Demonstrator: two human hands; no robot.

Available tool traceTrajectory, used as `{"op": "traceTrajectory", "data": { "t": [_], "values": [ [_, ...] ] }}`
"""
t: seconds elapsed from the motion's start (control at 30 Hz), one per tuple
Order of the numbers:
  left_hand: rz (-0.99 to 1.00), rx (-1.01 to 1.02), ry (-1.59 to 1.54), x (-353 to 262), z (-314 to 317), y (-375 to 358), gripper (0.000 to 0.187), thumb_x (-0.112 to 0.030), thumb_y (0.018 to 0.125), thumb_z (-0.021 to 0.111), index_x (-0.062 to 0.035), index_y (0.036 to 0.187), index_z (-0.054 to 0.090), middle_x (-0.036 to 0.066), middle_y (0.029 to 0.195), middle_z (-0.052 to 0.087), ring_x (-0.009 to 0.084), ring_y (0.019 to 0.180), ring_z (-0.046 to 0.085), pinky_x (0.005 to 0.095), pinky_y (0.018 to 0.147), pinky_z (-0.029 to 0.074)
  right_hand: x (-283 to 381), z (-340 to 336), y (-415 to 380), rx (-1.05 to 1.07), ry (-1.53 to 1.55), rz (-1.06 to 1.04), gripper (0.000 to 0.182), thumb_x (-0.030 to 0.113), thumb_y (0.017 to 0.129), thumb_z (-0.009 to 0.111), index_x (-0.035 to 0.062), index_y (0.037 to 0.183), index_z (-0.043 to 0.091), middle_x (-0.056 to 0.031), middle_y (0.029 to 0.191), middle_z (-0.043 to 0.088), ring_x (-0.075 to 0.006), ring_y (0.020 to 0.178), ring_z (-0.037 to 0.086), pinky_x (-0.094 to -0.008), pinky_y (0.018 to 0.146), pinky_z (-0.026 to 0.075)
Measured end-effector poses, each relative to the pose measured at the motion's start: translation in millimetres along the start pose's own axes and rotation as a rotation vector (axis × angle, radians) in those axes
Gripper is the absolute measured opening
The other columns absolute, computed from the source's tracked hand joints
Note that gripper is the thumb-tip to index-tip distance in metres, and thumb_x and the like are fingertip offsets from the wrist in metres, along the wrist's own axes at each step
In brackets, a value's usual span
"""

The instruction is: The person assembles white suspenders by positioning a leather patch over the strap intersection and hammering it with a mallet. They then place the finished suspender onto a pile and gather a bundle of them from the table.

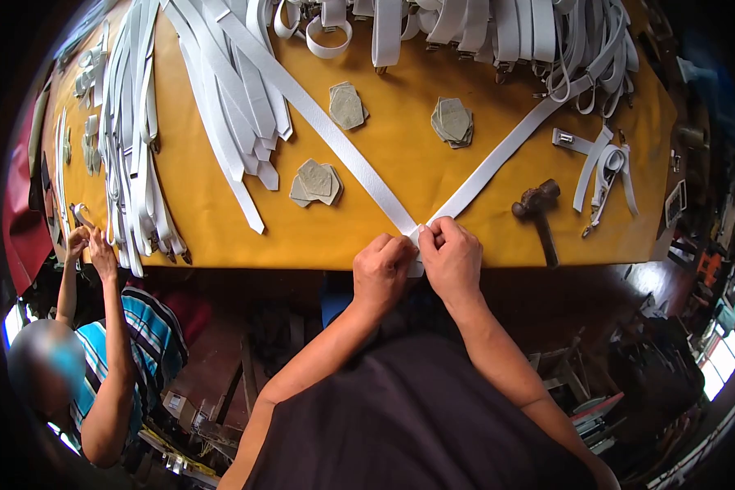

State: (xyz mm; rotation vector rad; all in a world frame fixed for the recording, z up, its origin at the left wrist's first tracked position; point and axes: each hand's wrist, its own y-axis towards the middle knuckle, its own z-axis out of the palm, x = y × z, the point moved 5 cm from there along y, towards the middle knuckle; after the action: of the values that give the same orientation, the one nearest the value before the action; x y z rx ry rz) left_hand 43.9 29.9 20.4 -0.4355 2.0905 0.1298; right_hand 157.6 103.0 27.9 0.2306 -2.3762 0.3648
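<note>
Two long white straps, one running up to the left and the other up to the right, meet in a V at the near edge of the yellow-covered table. My left hand is closed on the white strap at this junction, fingers curled. Pinching the same spot from the other side, my right hand is closed too. A short white end piece shows between and below my hands. The exact overlap of the straps is hidden by my fingers.
A hammer lies to the right. Beyond my hands are small piles of greyish pieces. Bundles of white straps cover the left and far side. A person in a striped shirt works at the left with raised hands.
</note>
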Motion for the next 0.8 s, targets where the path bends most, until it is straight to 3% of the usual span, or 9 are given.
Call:
{"op": "traceTrajectory", "data": {
  "t": [0.07, 0.13, 0.27, 0.5, 0.57, 0.67, 0.8],
  "values": [
    [0.010, -0.006, -0.014, 0.4, -0.2, 0.2, 0.010, -0.001, 0.076, 0.071, -0.0036, 0.084, 0.066, 0.012, 0.071, 0.058, 0.0305, 0.064, 0.060, 0.0382, 0.058, 0.047, 2.3, -0.6, 2.0, 0.002, -0.001, 0.007, 0.020, 0.013, 0.083, 0.068, 0.0012, 0.071, 0.056, -0.0109, 0.058, 0.057, -0.0289, 0.053, 0.057, -0.0405, 0.054, 0.045],
    [0.008, -0.005, -0.009, 1.9, 0.6, -1.0, 0.010, -0.002, 0.076, 0.071, -0.0035, 0.084, 0.066, 0.013, 0.071, 0.058, 0.0309, 0.064, 0.060, 0.0386, 0.057, 0.047, 3.0, -0.9, 2.2, 0.050, 0.009, 0.075, 0.021, 0.014, 0.083, 0.066, 0.0007, 0.072, 0.054, -0.0147, 0.062, 0.059, -0.0358, 0.060, 0.060, -0.0461, 0.057, 0.046],
    [-0.005, -0.004, 0.000, 3.7, 0.2, 0.0, 0.010, -0.004, 0.076, 0.072, -0.0025, 0.084, 0.065, 0.014, 0.072, 0.060, 0.0317, 0.065, 0.061, 0.0383, 0.059, 0.048, 3.1, -0.7, 1.1, 0.063, -0.032, 0.054, 0.022, 0.016, 0.085, 0.065, 0.0004, 0.073, 0.055, -0.0156, 0.064, 0.060, -0.0373, 0.063, 0.060, -0.0471, 0.060, 0.047],
    [-0.090, -0.063, -0.034, 3.6, -1.4, -1.4, 0.022, -0.009, 0.075, 0.076, 0.0021, 0.087, 0.060, 0.019, 0.075, 0.066, 0.0339, 0.068, 0.066, 0.0382, 0.063, 0.052, -5.3, -1.0, -7.9, 0.107, 0.023, 0.033, 0.022, 0.018, 0.084, 0.069, 0.0006, 0.089, 0.057, -0.0160, 0.074, 0.063, -0.0364, 0.073, 0.063, -0.0468, 0.068, 0.049],
    [-0.164, -0.032, -0.055, 5.5, -1.5, 0.2, 0.030, -0.009, 0.075, 0.077, 0.0024, 0.092, 0.054, 0.020, 0.074, 0.066, 0.0349, 0.067, 0.066, 0.0393, 0.062, 0.051, -0.2, -2.1, -6.3, 0.067, -0.019, 0.020, 0.027, 0.021, 0.082, 0.073, 0.0009, 0.093, 0.059, -0.0121, 0.069, 0.064, -0.0308, 0.067, 0.064, -0.0425, 0.065, 0.049],
    [-0.190, -0.017, -0.111, 4.0, -4.0, 0.8, 0.034, -0.007, 0.075, 0.076, 0.0015, 0.095, 0.050, 0.019, 0.071, 0.066, 0.0346, 0.066, 0.067, 0.0395, 0.061, 0.051, -0.4, -1.9, -3.8, 0.150, -0.031, 0.122, 0.027, 0.019, 0.081, 0.072, 0.0009, 0.093, 0.057, -0.0156, 0.075, 0.064, -0.0368, 0.075, 0.064, -0.0459, 0.070, 0.050],
    [-0.198, -0.041, -0.128, 3.2, -3.4, -1.9, 0.034, -0.006, 0.075, 0.075, 0.0018, 0.096, 0.050, 0.019, 0.071, 0.066, 0.0340, 0.066, 0.067, 0.0395, 0.061, 0.051, -1.3, -2.3, -0.6, 0.177, -0.049, 0.112, 0.028, 0.020, 0.080, 0.074, 0.0015, 0.093, 0.058, -0.0160, 0.076, 0.066, -0.0368, 0.076, 0.065, -0.0457, 0.070, 0.050]
  ]
}}
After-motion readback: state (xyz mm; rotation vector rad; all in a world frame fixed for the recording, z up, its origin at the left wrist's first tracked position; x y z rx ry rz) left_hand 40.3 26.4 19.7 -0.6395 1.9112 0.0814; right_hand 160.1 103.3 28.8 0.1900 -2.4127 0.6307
